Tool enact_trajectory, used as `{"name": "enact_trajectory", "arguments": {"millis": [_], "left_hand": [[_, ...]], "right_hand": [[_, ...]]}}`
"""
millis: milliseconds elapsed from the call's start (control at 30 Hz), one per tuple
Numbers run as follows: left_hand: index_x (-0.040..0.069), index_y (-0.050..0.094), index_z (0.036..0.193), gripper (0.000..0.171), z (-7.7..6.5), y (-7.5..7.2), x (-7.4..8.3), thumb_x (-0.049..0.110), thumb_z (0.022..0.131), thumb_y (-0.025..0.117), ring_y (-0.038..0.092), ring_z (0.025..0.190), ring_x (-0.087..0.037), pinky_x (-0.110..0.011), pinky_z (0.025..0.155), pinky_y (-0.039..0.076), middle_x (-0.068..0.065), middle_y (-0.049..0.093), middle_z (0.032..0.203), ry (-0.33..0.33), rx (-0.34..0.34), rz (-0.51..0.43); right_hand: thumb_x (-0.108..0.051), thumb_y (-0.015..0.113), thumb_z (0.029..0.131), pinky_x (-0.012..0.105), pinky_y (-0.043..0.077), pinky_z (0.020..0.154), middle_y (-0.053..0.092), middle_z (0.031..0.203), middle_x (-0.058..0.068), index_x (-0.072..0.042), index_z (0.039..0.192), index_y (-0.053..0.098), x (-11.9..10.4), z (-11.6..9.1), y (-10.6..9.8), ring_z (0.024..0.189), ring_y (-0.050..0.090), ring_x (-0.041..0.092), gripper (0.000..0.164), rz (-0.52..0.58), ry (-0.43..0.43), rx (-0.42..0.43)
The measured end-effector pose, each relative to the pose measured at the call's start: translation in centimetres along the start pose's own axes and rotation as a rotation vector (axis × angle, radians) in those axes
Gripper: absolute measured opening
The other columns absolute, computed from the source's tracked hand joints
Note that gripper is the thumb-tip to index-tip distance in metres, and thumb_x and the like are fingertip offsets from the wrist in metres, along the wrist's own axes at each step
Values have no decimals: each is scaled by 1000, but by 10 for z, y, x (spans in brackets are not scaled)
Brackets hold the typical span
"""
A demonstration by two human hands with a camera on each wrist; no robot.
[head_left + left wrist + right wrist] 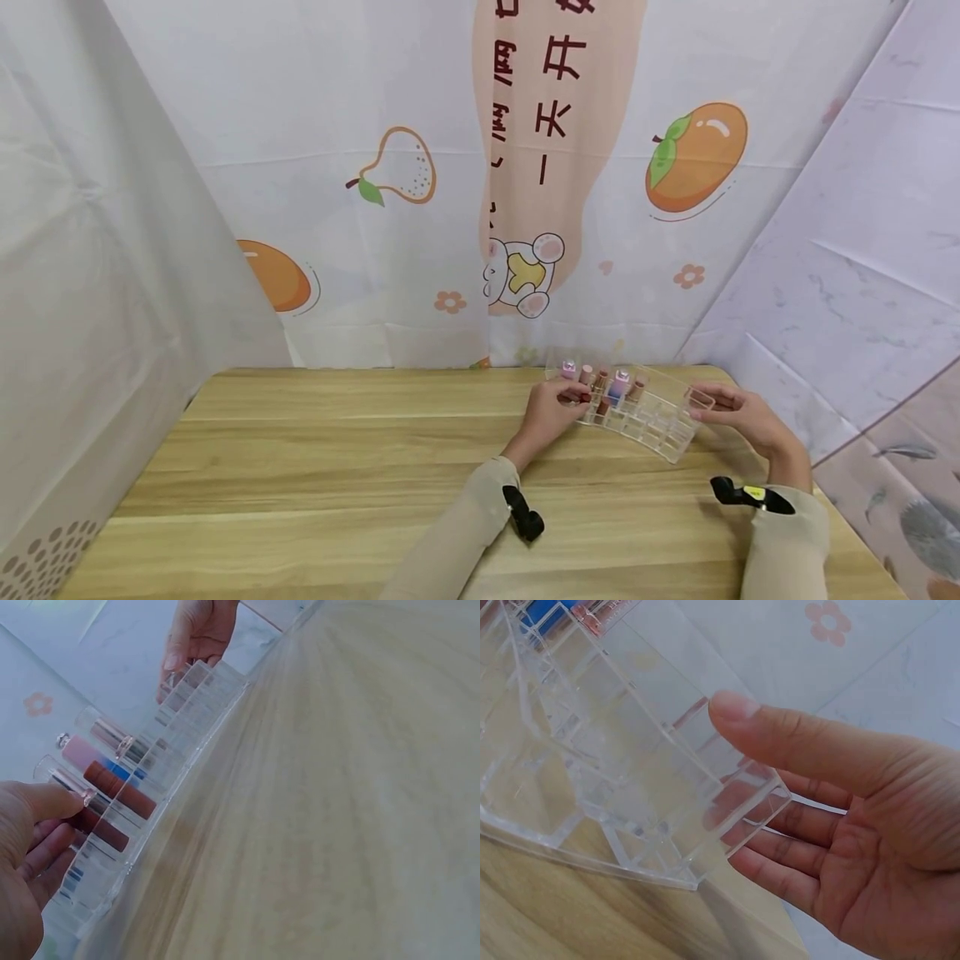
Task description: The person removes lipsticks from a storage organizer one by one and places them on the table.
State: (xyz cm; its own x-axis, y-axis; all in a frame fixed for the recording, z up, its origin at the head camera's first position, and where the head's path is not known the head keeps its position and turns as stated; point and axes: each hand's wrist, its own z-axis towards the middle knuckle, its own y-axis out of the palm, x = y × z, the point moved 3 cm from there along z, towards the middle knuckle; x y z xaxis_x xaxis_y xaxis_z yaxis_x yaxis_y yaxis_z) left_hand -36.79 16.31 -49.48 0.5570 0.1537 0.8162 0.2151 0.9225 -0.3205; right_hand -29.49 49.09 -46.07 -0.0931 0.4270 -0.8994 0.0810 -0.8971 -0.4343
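A clear plastic lipstick organizer stands near the table's back right edge, with several lipsticks in its left half. My left hand is at its left end, thumb and fingers pinching a dark red lipstick tube that sits in a slot. Beside that tube are a red-brown tube and a pink-and-blue lipstick with a jewelled top. My right hand grips the organizer's right end, thumb on the near side and fingers behind the clear wall. The slots near this hand hold no lipsticks.
The wood-grain table stretches left and toward me. Directly behind the organizer hangs a printed curtain, with another fabric wall close on the right. Each sleeve carries a black wrist device.
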Motion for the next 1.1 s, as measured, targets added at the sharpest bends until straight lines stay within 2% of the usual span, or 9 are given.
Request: {"name": "enact_trajectory", "arguments": {"millis": [300, 533, 700, 867, 1100], "left_hand": [[3, 80, 100, 15, 3, -6, 4, 3, 85, 81, 72, 81, -8, -15, 73, 57, -8, 78, 95, 0, 11, -45], [2, 80, 100, 16, 6, -13, 8, 2, 84, 81, 71, 79, -6, -16, 73, 57, -8, 79, 93, -30, -2, -90], [2, 79, 102, 17, 8, -17, 11, 4, 86, 81, 70, 79, -3, -15, 73, 57, -10, 79, 94, -56, -39, -121], [3, 79, 102, 16, 9, -22, 14, 5, 87, 80, 68, 79, 0, -16, 73, 57, -9, 79, 95, -46, -67, -122], [3, 79, 105, 19, 12, -30, 16, 3, 85, 81, 67, 77, 1, -18, 73, 58, -8, 78, 95, -76, -141, -139]], "right_hand": [[-3, 69, 95, 14, 55, 84, 66, 119, -27, 12, 138, 51, 0, -1, 0, 107, 63, -9, 49, 18, -3, -1], [-3, 70, 95, 14, 55, 84, 67, 118, -26, 10, 139, 52, -4, 2, 1, 107, 63, -9, 49, 7, -10, 0], [-1, 70, 94, 12, 54, 85, 67, 121, -25, 11, 142, 50, -5, 3, 2, 111, 61, -12, 53, 14, -18, 3], [-2, 70, 94, 11, 53, 86, 66, 122, -26, 9, 144, 49, -6, 3, 1, 112, 59, -14, 55, 10, -9, 6], [-2, 70, 94, 11, 53, 86, 67, 121, -25, 9, 143, 49, -6, 2, 1, 111, 60, -13, 54, 1, -11, 3]]}}
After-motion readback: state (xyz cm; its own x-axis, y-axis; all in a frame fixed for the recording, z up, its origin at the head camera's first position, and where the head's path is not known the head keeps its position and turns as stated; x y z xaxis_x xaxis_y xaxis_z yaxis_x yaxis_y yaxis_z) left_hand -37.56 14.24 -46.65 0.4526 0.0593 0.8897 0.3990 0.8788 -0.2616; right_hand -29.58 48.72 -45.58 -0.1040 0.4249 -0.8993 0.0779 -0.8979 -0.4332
